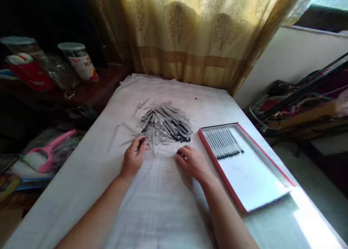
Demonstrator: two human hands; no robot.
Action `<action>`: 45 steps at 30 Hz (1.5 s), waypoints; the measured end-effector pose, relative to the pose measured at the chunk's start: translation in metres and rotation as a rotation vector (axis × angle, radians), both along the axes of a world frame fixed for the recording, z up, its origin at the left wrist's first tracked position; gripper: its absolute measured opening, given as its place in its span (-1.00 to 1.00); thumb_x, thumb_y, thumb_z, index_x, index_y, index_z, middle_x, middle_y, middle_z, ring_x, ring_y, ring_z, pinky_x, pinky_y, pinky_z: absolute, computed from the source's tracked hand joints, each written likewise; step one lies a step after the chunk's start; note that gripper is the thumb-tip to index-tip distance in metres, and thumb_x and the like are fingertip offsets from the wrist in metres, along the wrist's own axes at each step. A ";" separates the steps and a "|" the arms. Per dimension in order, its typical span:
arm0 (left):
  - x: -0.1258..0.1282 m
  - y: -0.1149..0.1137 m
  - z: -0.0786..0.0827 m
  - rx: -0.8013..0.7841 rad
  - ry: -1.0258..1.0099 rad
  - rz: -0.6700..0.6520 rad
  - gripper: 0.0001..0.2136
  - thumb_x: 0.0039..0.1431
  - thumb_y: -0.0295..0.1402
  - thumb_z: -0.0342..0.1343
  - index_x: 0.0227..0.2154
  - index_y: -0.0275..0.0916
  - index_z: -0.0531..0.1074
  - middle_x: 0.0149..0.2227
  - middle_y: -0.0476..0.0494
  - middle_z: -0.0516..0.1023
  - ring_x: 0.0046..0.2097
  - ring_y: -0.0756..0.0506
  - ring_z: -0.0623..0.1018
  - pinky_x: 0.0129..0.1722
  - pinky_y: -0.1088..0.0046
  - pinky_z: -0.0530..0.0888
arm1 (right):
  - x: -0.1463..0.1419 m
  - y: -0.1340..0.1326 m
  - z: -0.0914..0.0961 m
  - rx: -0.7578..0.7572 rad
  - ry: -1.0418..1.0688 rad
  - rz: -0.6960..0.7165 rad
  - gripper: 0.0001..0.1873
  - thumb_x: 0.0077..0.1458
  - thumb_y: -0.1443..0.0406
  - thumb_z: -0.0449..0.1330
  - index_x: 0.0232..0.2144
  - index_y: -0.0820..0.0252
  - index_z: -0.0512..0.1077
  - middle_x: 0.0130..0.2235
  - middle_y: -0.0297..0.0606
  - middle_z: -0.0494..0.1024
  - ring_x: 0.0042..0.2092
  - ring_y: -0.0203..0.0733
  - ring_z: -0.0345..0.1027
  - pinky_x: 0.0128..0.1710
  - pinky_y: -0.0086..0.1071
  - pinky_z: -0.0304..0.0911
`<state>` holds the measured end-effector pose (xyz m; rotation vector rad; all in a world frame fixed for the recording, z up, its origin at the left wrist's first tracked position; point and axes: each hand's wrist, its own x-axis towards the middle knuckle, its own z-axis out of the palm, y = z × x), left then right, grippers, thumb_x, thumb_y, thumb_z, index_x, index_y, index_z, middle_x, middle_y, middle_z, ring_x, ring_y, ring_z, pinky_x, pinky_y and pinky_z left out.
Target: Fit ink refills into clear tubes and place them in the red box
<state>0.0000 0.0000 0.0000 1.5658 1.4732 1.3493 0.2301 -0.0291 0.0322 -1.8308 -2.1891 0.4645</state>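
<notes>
A heap of clear and black pens and pen parts [168, 120] lies in the middle of the white-covered table. At its near left edge is my left hand [135, 154], with thumb and fingers pinched together; what they hold, if anything, is too blurred to name. My right hand [192, 161] is closed near the heap's front right, its fingertips on the end of a thin clear pen tube [168, 152]. To the right, a shallow red-edged box [221, 174] holds a neat row of clear pens with black ends [223, 142], side by side in its far part.
Several loose clear tubes [114, 137] lie left of the heap. A tiny red piece [196, 98] sits farther back on the table [141, 205]. Jars [80, 62] stand on a dark side surface at left, above a pink-handled object [50, 151]. A patterned curtain [179, 31] hangs behind.
</notes>
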 end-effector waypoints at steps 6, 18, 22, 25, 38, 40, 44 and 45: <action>-0.004 0.002 -0.007 -0.011 0.027 -0.015 -0.68 0.19 -0.18 0.01 -0.11 -0.27 0.43 -0.36 -0.10 0.61 -0.35 -0.05 0.58 -0.28 0.44 0.53 | -0.007 -0.001 -0.002 0.005 -0.019 -0.101 -0.80 0.19 0.23 0.10 -0.29 0.14 0.52 -0.27 -0.24 0.58 -0.26 -0.19 0.41 -0.31 -0.40 0.12; 0.000 0.000 -0.008 0.135 0.214 -0.137 -0.76 0.21 -0.28 0.05 -0.13 -0.21 0.51 -0.19 -0.14 0.62 -0.15 -0.09 0.60 -0.13 0.42 0.52 | -0.014 0.050 -0.002 0.193 -0.039 -0.184 -0.70 0.23 0.22 0.07 -0.06 0.02 0.51 -0.12 -0.24 0.56 -0.19 -0.17 0.45 -0.28 -0.39 0.22; 0.000 0.000 -0.006 0.182 0.263 -0.148 -0.77 0.21 -0.31 0.04 -0.16 -0.22 0.52 -0.20 -0.15 0.63 -0.15 -0.10 0.60 -0.11 0.40 0.52 | -0.021 0.073 0.003 0.190 -0.152 -0.118 -0.63 0.24 0.23 0.06 0.06 -0.09 0.43 -0.10 -0.23 0.53 -0.18 -0.15 0.44 -0.30 -0.40 0.23; 0.000 0.000 -0.006 0.190 0.290 -0.159 -0.77 0.22 -0.31 0.04 -0.16 -0.21 0.52 -0.21 -0.15 0.63 -0.15 -0.09 0.60 -0.12 0.41 0.52 | -0.027 0.082 0.004 0.155 -0.213 -0.068 -0.67 0.24 0.24 0.06 0.01 -0.10 0.46 -0.10 -0.23 0.52 -0.16 -0.14 0.44 -0.31 -0.39 0.23; 0.002 -0.001 -0.004 0.187 0.347 -0.190 -0.78 0.23 -0.32 0.03 -0.15 -0.20 0.52 -0.20 -0.13 0.63 -0.15 -0.09 0.60 -0.12 0.41 0.53 | -0.017 0.069 -0.016 0.232 0.225 -0.161 -0.83 0.08 0.33 0.14 -0.26 0.15 0.48 -0.28 -0.21 0.58 -0.25 -0.15 0.43 -0.22 -0.33 0.27; 0.002 -0.001 -0.003 0.203 0.355 -0.200 -0.78 0.24 -0.32 0.02 -0.15 -0.20 0.52 -0.20 -0.13 0.63 -0.15 -0.09 0.60 -0.13 0.42 0.53 | -0.015 0.061 -0.017 0.242 0.548 -0.219 -0.79 0.04 0.31 0.15 -0.23 0.14 0.49 -0.32 -0.27 0.59 -0.31 -0.19 0.43 -0.25 -0.34 0.30; 0.003 -0.004 -0.003 0.233 0.399 -0.249 -0.77 0.26 -0.34 0.01 -0.13 -0.18 0.53 -0.21 -0.13 0.62 -0.17 -0.07 0.59 -0.14 0.43 0.52 | -0.015 0.032 -0.016 0.050 1.032 -0.239 -0.72 -0.01 0.16 0.23 -0.27 0.17 0.55 -0.40 -0.27 0.59 -0.41 -0.24 0.42 -0.41 -0.38 0.31; 0.003 -0.005 -0.002 0.239 0.415 -0.265 -0.77 0.26 -0.34 0.01 -0.12 -0.18 0.53 -0.21 -0.14 0.62 -0.17 -0.07 0.59 -0.14 0.43 0.52 | -0.016 0.023 -0.016 0.000 1.088 -0.250 -0.72 -0.04 0.14 0.26 -0.29 0.18 0.56 -0.42 -0.27 0.58 -0.43 -0.25 0.41 -0.45 -0.40 0.30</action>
